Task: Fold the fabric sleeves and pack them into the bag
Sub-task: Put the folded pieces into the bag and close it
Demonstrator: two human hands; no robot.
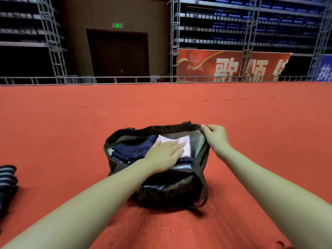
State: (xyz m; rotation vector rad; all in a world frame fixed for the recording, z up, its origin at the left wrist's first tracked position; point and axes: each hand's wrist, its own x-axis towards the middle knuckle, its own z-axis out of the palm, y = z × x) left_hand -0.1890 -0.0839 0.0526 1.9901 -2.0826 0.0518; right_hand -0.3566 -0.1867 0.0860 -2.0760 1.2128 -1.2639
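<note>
Dark olive patterned fabric tote bag (172,191) set on the red carpeted floor (179,108), mouth gaping upward, just below the view's centre. Inside: folded navy striped fabric sleeves (133,148) toward 9 o'clock of the opening, a folded pink-and-white fabric sleeve (185,141) toward 3 o'clock, touching the navy ones.

Left hand (165,155) flat, fingers straight, pressing down on the pink sleeve, palm overlapping the navy pile; no grip closed on anything. Right hand (215,135) at the bag's rim, 1 o'clock of the opening, fingers curled, pinching the rim edge and holding it wide. A loose dark strap (204,187) looping down the bag's side at 4 o'clock.

Wide bare carpet on every side of the bag, running out to a low grey metal rail (107,80) at 12 o'clock. At 8 o'clock, by the left border, another stack of dark striped folded fabric (8,180), well apart from the bag.

Beyond the rail: grey metal scaffolding (53,42), rows of blue seats (233,26), a dark brown double door (118,54) under a green-lit sign (117,25). At 1 o'clock, a red banner (231,66) with large pale Chinese characters, partly cut off, "歌颂" legible; to its right a blue banner (325,71), writing cropped.
</note>
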